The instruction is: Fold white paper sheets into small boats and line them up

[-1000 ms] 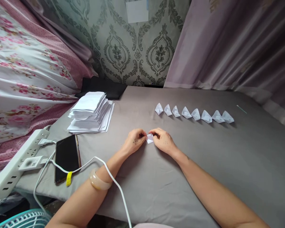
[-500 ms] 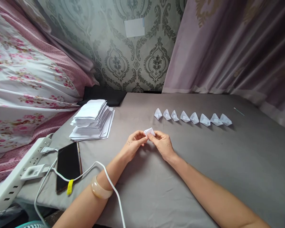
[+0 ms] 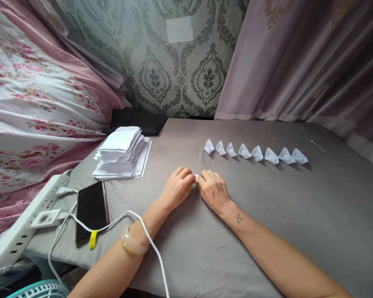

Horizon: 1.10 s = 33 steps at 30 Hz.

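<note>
Between my fingertips is a small piece of folded white paper (image 3: 197,178), mostly covered by my hands. My left hand (image 3: 179,185) pinches it from the left, and my right hand (image 3: 214,189) grips it from the right with the knuckles turned up. Both hands are low over the grey cloth, near the middle of the table. Beyond them, to the right, a row of several folded paper boats (image 3: 245,151) stands on the cloth. On the left rises a tall stack of white paper sheets (image 3: 121,153).
A phone (image 3: 92,211) lies at the left beside a white power strip (image 3: 27,221). A white cable (image 3: 136,217) crosses over my left forearm. A black cloth (image 3: 139,121) lies behind the stack, a thin cotton swab (image 3: 317,145) at the far right. Part of a fan (image 3: 37,289) shows below.
My hands first lifted and tilted the folded paper, then turned over with the backs up, closing around it so that less of it shows. The camera view shifted slightly.
</note>
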Tool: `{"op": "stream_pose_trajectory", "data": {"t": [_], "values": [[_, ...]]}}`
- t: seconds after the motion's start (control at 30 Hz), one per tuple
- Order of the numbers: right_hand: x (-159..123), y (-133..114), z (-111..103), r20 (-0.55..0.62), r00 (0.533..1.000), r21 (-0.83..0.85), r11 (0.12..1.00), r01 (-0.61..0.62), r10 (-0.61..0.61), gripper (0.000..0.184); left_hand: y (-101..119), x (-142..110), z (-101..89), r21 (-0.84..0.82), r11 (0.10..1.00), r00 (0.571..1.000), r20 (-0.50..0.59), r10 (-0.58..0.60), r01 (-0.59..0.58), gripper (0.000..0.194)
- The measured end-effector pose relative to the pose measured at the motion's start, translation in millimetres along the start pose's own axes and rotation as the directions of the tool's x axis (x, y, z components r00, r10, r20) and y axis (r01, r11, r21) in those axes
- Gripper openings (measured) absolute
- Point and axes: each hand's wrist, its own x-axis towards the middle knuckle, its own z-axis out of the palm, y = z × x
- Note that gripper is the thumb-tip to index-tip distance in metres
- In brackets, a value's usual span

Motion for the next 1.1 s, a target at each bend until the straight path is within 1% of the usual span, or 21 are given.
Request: {"op": "stream_pose_trajectory", "data": {"t": [0.07,0.13,0.17,0.23,0.3,0.37,0.43,0.5,0.57,0.63,0.8,1.0,1.1], "values": [[-2,-3,1,0.034,0.999,0.010,1.000,0.011,-0.011,0.028,0,-1,0.6,0.029,0.999,0.998,0.066,0.013,-0.015,0.028],[-5,-3,0,0.062,0.998,0.063,0.998,0.006,-0.010,0.027,-1,-3,1.1,0.036,0.999,0.995,0.104,-0.007,0.003,0.030],[-7,-2,-1,0.079,0.997,0.110,0.994,-0.010,0.001,0.025,-2,-4,1.3,0.031,0.999,0.993,0.112,-0.023,0.020,0.030],[-10,3,-3,0.118,0.991,0.237,0.968,-0.082,0.055,0.021,-3,-6,1.8,0.002,0.998,0.991,0.118,-0.061,0.062,0.028],[-11,9,-4,0.172,0.977,0.377,0.908,-0.184,0.127,0.016,-4,-8,2.2,-0.055,0.992,0.988,0.109,-0.109,0.116,0.025],[-11,14,-4,0.217,0.958,0.488,0.830,-0.271,0.185,0.013,-5,-8,2.3,-0.134,0.975,0.981,0.099,-0.167,0.179,0.020],[-10,17,-3,0.241,0.944,0.560,0.762,-0.324,0.224,0.014,-5,-7,1.7,-0.214,0.942,0.965,0.101,-0.240,0.257,0.017],[-8,18,-2,0.246,0.935,0.606,0.712,-0.354,0.256,0.016,-4,-4,0.6,-0.267,0.902,0.940,0.123,-0.318,0.340,0.017],[-6,18,-2,0.251,0.926,0.628,0.681,-0.378,0.282,0.018,-4,-2,-0.5,-0.286,0.869,0.915,0.150,-0.376,0.404,0.018],[-5,18,-1,0.262,0.916,0.631,0.664,-0.400,0.302,0.019,-3,0,-1.0,-0.282,0.855,0.900,0.172,-0.401,0.435,0.020],[-1,17,-1,0.275,0.900,0.615,0.658,-0.434,0.337,0.017,-3,2,0.1,-0.264,0.837,0.878,0.171,-0.448,0.479,0.021],[3,18,-1,0.337,0.869,0.607,0.622,-0.495,0.362,0.018,-1,6,-2.6,-0.257,0.799,0.840,0.188,-0.510,0.543,0.019],[4,19,0,0.360,0.859,0.607,0.608,-0.512,0.364,0.019,0,8,-4.5,-0.239,0.800,0.834,0.199,-0.514,0.550,0.018]]}}
